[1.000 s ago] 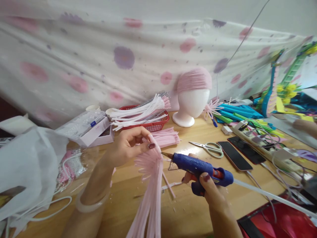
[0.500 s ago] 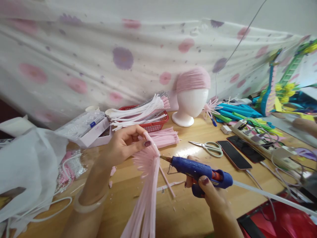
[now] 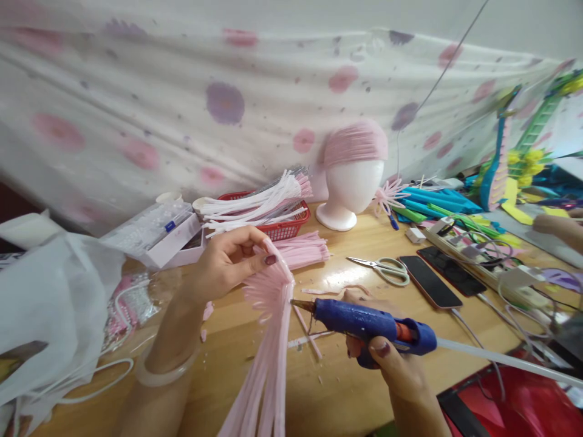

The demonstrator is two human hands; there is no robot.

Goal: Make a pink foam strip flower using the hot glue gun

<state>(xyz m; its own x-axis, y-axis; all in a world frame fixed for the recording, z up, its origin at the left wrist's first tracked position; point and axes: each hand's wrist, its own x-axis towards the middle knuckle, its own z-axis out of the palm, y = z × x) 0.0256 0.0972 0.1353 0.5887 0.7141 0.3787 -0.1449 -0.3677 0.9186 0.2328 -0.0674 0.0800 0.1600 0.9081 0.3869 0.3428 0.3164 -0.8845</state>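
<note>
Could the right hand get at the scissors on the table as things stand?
Probably not straight away: the right hand is full, gripping the blue glue gun. The scissors lie uncovered on the table just beyond it, so the path itself looks free.

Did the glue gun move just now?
Yes. The glue gun has dropped lower and nearer the person: its tip sat level with the scissors and is now well below them, against the pink strips.
</note>
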